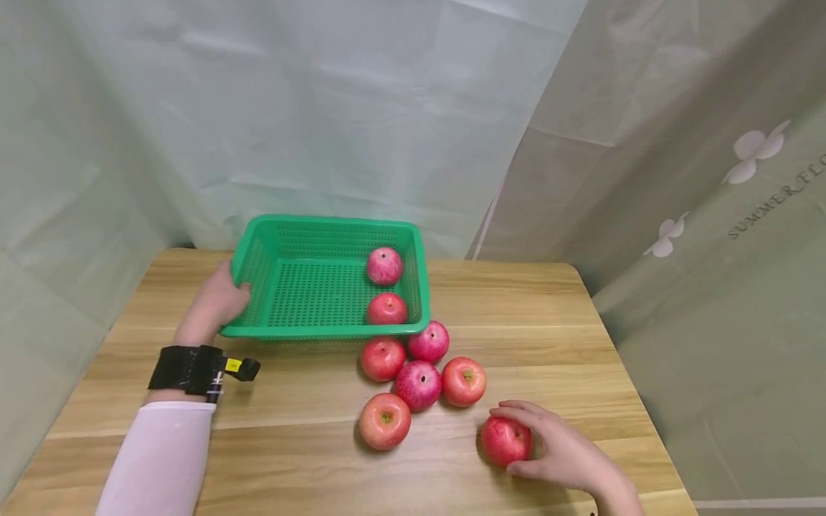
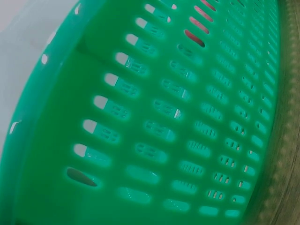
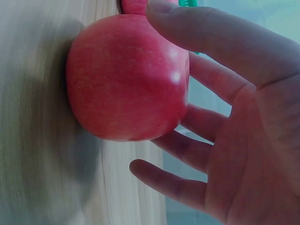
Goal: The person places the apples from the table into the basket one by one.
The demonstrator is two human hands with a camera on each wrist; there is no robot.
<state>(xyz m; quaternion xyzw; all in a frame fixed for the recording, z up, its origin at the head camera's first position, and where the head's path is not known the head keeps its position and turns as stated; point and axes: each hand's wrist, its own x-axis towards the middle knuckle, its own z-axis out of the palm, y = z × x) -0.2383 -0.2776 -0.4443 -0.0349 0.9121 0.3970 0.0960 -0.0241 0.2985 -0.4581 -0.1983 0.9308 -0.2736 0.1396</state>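
At the basket's left end, my left hand grips the rim of a green plastic basket, thumb on the inner side. Two red apples lie along the basket's right side, one far and one near. The perforated basket wall fills the left wrist view, and the left hand is out of sight there. On the table at the right, my right hand has its thumb and fingers around a red apple. In the right wrist view, the thumb overlaps this apple and the fingers pass behind it.
Several more apples cluster on the wooden table in front of the basket, among them a dark pink one and a paler one. A pale curtain hangs behind the table's far edge, and a printed one hangs at the right.
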